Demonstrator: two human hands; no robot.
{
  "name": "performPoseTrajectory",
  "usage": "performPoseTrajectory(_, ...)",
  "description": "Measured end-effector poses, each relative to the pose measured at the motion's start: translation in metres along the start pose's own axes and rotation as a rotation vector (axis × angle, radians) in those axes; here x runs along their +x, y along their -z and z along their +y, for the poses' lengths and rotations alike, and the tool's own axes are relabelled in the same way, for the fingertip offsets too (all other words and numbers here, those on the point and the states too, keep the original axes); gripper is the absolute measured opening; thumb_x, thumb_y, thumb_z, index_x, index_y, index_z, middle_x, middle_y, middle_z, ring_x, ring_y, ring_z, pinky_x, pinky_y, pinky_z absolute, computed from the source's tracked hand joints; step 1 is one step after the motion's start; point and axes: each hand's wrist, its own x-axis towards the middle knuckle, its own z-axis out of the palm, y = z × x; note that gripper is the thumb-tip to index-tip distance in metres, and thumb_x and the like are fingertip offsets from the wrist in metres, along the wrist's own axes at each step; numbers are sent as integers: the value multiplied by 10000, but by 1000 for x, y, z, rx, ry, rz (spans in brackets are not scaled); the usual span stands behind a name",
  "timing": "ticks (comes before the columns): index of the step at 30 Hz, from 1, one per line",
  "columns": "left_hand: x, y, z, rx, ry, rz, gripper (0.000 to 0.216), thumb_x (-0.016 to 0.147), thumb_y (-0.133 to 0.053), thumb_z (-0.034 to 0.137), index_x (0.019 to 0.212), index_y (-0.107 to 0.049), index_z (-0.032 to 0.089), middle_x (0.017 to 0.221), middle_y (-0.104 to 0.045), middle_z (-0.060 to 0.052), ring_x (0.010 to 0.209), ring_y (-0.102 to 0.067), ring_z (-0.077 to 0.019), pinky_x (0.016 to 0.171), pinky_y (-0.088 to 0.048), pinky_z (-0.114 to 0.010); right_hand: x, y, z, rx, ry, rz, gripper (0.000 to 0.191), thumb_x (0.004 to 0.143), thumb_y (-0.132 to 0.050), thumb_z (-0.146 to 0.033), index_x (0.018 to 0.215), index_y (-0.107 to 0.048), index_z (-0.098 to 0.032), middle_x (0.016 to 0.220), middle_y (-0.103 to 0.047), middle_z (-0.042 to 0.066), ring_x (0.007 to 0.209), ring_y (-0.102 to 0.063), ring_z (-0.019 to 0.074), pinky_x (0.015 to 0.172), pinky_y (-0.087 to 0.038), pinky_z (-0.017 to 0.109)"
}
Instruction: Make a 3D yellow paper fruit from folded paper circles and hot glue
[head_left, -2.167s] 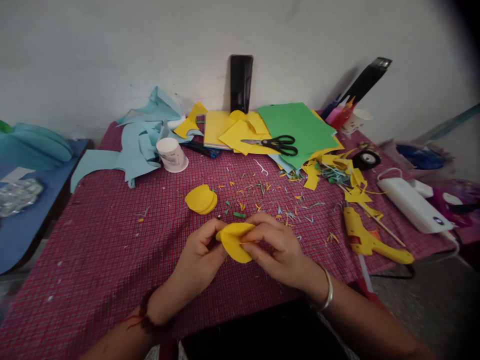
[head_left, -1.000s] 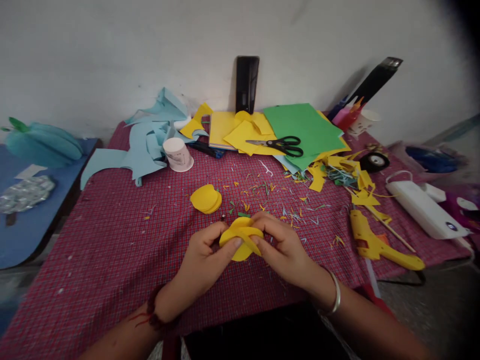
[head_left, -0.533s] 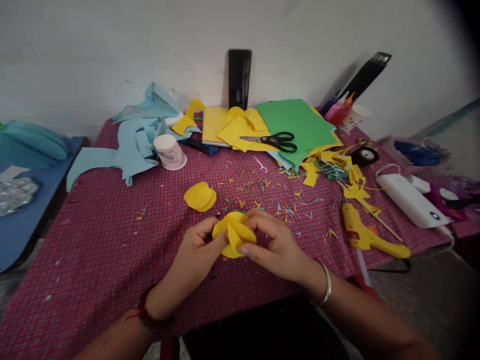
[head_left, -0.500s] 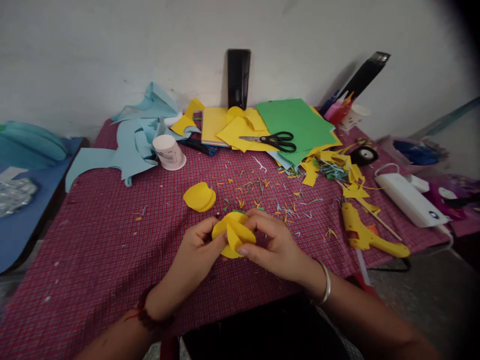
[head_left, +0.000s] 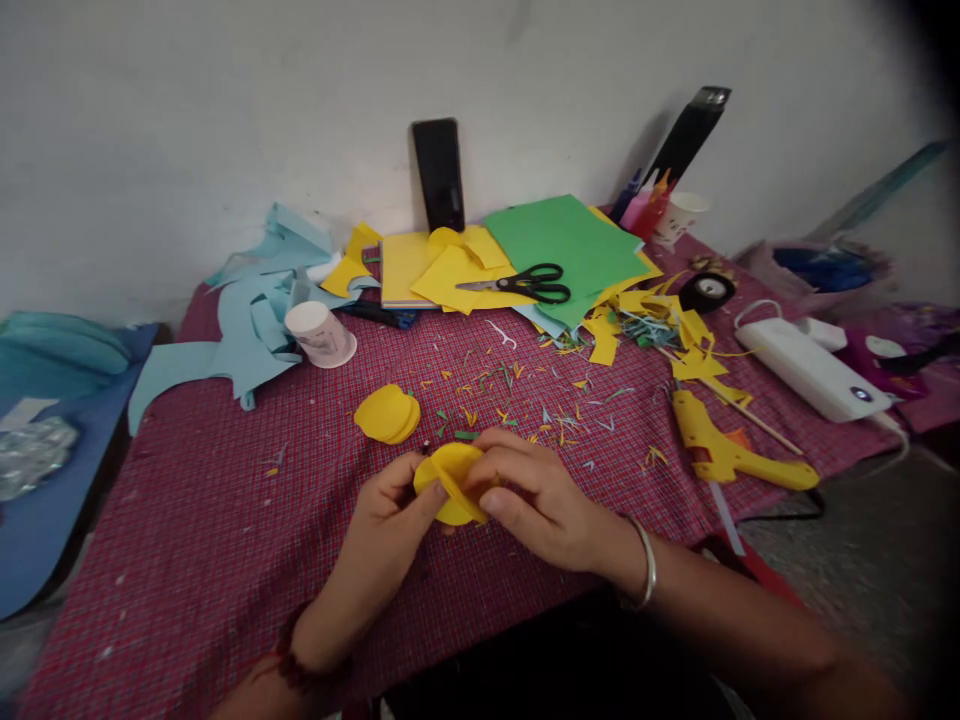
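Between my hands is a piece made of folded yellow paper circles, its flaps standing up from the middle. My left hand pinches its left side, thumb on top of a flap. The curled fingers of my right hand grip its right edge, and the fingertips partly hide that side. A small stack of cut yellow paper circles lies on the checked cloth just beyond my left hand.
Black scissors rest on yellow and green paper sheets. A paper cup stands near light-blue paper scraps. On the right lie a yellow glue gun and a white power strip. A phone leans against the wall.
The upright flaps of the yellow paper piece have shifted, leaving a wider gap on the right. My right fingers have moved over that side. The whole view has turned slightly.
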Motion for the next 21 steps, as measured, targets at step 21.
performPoseTrajectory(21,-2,1,6,72,-109,-20,151,838,-644,299,747,-620,182,675,-582,30,622,-516,-96,588,-422,-202,0,0,0,54,-28,18,109,834,-626,-269,903,-577,-201,844,-538,12,767,-525,148,679,-442,295)
